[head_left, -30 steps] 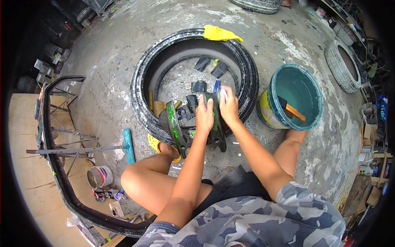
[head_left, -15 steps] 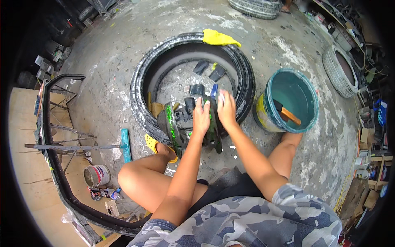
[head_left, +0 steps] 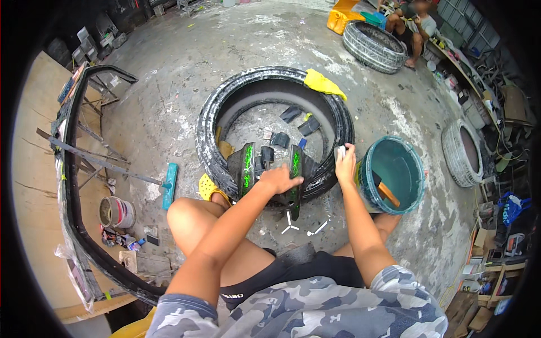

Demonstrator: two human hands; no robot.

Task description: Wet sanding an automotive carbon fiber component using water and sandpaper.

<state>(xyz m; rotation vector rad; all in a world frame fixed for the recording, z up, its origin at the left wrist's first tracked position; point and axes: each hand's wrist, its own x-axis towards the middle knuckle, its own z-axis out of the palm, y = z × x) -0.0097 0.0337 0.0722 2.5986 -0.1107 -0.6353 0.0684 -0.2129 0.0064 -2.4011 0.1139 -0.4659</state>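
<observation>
A dark, glossy plastic fairing with green markings (head_left: 246,169) leans on the near side of a large tyre (head_left: 205,127), its two prongs pointing away from me. My left hand (head_left: 277,179) grips the right prong, thumb lying across its top and the other fingers partly hidden. To the right, over the tyre's outer edge and beside the teal bucket (head_left: 369,197), my right hand (head_left: 345,165) pinches a small whitish piece (head_left: 341,151), too small to name. Inside the tyre lie several dark sanding blocks or pads (head_left: 280,139). Water and a wooden-handled brush (head_left: 389,194) are in the bucket.
A yellow cloth (head_left: 325,83) drapes over the tyre's far rim. Left of me are a teal-headed squeegee (head_left: 170,186), a paint pail (head_left: 116,212) and a black frame (head_left: 69,169) on stands. More tyres (head_left: 374,48) stand beyond, near a seated person (head_left: 414,31).
My right hand has moved off the fairing, right toward the bucket. My left hand has shifted nearer along the fairing. The view has tilted up, bringing the seated person into sight.
</observation>
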